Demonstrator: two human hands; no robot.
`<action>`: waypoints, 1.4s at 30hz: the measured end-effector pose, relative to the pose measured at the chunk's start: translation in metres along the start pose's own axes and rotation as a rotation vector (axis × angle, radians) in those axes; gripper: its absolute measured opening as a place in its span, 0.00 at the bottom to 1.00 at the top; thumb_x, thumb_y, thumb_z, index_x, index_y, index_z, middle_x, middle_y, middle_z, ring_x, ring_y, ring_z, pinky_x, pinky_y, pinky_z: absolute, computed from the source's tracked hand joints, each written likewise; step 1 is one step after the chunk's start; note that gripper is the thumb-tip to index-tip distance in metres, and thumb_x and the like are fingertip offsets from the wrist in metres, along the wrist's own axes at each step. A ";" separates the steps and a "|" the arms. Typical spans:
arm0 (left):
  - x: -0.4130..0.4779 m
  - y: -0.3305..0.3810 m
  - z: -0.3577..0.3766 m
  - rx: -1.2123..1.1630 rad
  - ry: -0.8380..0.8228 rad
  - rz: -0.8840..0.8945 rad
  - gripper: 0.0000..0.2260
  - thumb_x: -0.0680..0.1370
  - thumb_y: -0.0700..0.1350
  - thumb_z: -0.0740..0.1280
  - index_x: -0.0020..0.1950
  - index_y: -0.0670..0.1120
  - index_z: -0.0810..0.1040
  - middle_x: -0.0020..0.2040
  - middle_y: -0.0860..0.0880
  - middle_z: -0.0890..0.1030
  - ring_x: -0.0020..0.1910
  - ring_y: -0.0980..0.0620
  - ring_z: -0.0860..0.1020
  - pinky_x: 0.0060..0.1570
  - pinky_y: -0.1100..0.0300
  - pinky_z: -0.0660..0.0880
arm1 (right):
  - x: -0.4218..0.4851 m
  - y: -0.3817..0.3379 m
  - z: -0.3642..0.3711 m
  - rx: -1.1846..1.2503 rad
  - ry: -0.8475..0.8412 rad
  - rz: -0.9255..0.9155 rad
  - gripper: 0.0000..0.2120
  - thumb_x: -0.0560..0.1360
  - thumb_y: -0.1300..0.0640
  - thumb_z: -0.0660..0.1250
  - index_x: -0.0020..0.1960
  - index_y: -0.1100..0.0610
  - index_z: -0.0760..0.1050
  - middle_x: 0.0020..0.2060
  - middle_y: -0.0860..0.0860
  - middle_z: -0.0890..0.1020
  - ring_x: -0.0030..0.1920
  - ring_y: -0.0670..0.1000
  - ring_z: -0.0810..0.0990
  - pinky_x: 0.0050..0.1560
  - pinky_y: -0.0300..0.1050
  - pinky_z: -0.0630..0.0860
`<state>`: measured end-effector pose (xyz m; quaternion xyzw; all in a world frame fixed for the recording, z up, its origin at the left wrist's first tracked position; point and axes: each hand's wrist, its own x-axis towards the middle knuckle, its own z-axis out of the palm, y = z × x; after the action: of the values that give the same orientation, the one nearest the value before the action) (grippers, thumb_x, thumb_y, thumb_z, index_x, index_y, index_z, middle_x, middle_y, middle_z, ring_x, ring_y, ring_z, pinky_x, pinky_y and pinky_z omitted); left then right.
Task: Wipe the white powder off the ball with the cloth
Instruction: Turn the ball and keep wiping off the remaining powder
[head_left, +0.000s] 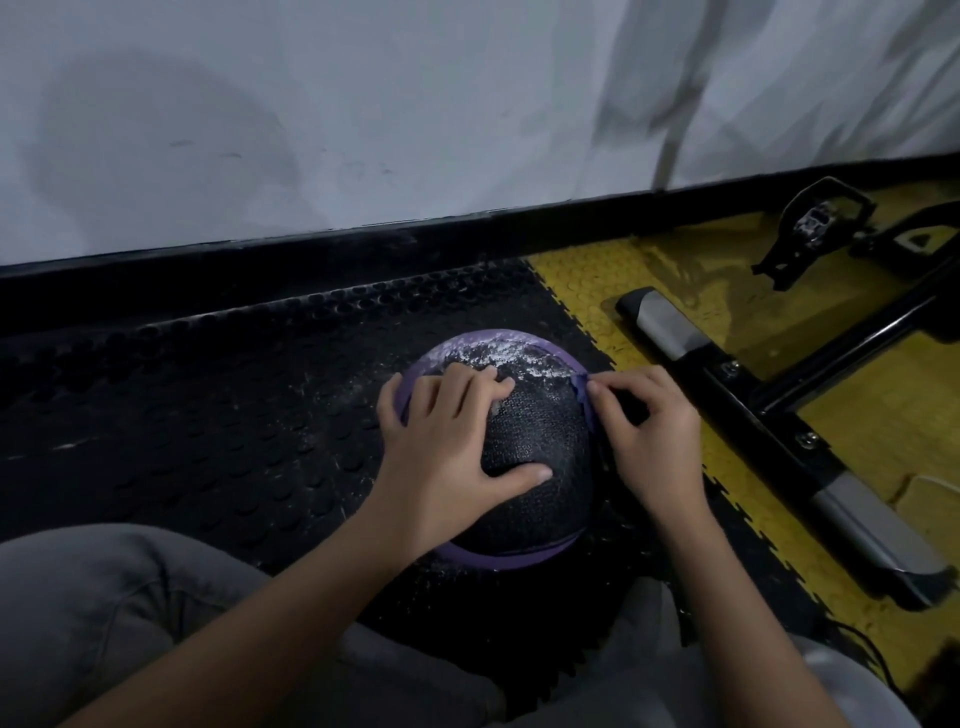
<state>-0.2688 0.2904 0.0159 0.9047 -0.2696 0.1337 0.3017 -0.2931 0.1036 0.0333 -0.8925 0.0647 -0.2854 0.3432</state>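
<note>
The ball (535, 447) has a black, finely pebbled, matt skin that looks like rubber, crossed by smoother purple bands. Dry, chalky white powder (498, 356) dusts its far side. The mat (234, 395) is black, studded, rubbery and matt, flecked with powder. The yellow tiles (587, 280) are studded too, with a wet-looking gloss. The frame (769, 410) is black painted metal with brushed silver ends. The wall (311, 130) is matt white, the trousers (104, 597) soft grey cloth.

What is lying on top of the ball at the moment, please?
White powder dusts its far upper side, and the left hand rests spread across the ball. The surface under that palm is covered, so powder there cannot be seen.
</note>
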 end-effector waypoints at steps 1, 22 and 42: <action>-0.001 0.001 0.001 0.000 0.007 -0.006 0.30 0.65 0.71 0.58 0.61 0.55 0.63 0.59 0.55 0.69 0.58 0.55 0.64 0.64 0.37 0.55 | -0.005 -0.006 0.002 -0.038 0.009 -0.063 0.03 0.74 0.56 0.69 0.46 0.52 0.81 0.40 0.50 0.77 0.44 0.53 0.77 0.47 0.55 0.74; 0.003 -0.002 -0.015 -0.033 -0.058 0.012 0.32 0.67 0.71 0.57 0.63 0.53 0.71 0.60 0.57 0.72 0.60 0.57 0.65 0.66 0.43 0.50 | 0.001 -0.007 0.001 -0.002 0.001 -0.062 0.04 0.73 0.58 0.70 0.46 0.50 0.80 0.40 0.49 0.77 0.43 0.50 0.77 0.48 0.53 0.75; 0.006 -0.015 -0.031 -0.091 -0.112 -0.033 0.34 0.60 0.74 0.57 0.59 0.58 0.74 0.58 0.65 0.71 0.61 0.62 0.66 0.61 0.67 0.39 | 0.001 -0.008 -0.001 -0.150 0.026 -0.024 0.04 0.73 0.55 0.69 0.45 0.54 0.82 0.38 0.51 0.77 0.43 0.56 0.76 0.45 0.59 0.74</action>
<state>-0.2574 0.3171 0.0355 0.9003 -0.2771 0.0653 0.3293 -0.2933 0.1084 0.0397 -0.9126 0.0796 -0.2956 0.2711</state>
